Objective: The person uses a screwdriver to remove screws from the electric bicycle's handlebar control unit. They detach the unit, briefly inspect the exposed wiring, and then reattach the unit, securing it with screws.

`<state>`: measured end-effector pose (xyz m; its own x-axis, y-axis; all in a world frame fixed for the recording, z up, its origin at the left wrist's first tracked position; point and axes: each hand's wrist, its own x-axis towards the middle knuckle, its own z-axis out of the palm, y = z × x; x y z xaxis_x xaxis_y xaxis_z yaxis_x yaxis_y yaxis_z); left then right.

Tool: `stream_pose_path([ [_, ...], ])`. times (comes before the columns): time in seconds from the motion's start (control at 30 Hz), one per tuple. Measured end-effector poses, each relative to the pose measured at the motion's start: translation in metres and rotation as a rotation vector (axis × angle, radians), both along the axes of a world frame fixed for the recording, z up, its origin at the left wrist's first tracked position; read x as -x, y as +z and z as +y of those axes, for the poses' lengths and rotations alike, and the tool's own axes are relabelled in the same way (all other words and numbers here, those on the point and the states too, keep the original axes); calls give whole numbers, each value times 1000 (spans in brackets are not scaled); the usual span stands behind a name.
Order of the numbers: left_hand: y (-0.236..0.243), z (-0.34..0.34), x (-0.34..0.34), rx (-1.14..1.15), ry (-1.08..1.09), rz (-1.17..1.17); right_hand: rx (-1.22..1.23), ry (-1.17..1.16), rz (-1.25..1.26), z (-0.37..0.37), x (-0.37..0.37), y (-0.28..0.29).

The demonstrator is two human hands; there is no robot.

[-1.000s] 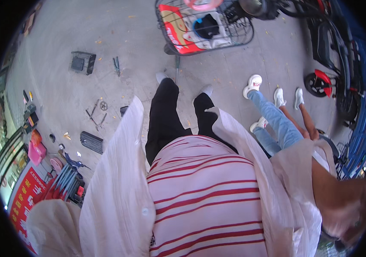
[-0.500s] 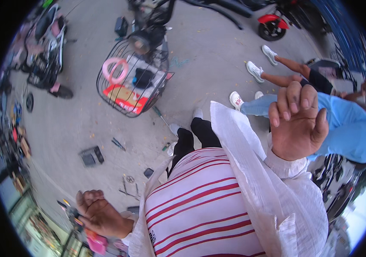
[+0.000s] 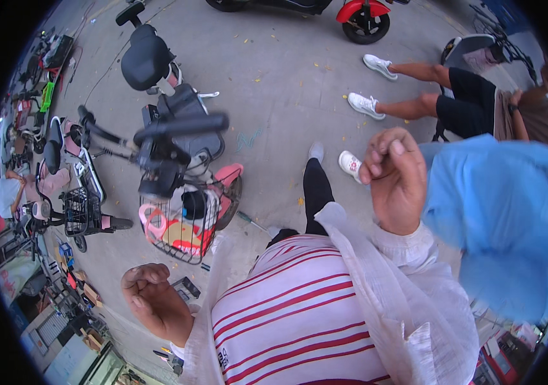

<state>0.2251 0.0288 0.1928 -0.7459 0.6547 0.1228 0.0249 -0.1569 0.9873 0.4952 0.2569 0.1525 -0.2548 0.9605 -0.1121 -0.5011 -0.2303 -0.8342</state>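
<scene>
My left hand (image 3: 157,307) is at lower left, loosely curled with nothing in it, beside my white shirt. My right hand (image 3: 396,189) is raised at middle right, fingers bent close to the thumb and empty, near a blurred figure in light blue (image 3: 495,212). An electric bike (image 3: 145,59) stands left of centre, its dark handlebar (image 3: 181,125) above a wire basket (image 3: 158,247) holding a pink ring-shaped item (image 3: 152,218), a dark item and a red package. A green-handled tool (image 3: 254,220) lies on the ground beside it.
A seated person in dark shorts (image 3: 472,106) is at upper right. A red-fendered scooter (image 3: 360,22) stands at the top. A pink-and-white bike (image 3: 94,179) and another person (image 3: 8,196) are at left, among clutter along the edge.
My view has swung, bringing more of the bike and left-side clutter into frame. Both hands have appeared since a second ago; the right's fingers have drawn closer together. The light-blue figure fills more of the right.
</scene>
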Motion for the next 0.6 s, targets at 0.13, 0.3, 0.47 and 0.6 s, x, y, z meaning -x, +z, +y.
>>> stream_pose_path([
  [0.13,7,120,-32,-32,-27,64,91,33,-14,111,-2,-20],
  [0.3,19,226,-48,-35,-176,117,87,-73,-72,229,-13,-32],
  [0.47,30,288,-22,229,9,382,104,-67,-80,301,-20,-56],
  [0.6,51,432,41,693,24,992,156,-155,-343,341,27,-110],
])
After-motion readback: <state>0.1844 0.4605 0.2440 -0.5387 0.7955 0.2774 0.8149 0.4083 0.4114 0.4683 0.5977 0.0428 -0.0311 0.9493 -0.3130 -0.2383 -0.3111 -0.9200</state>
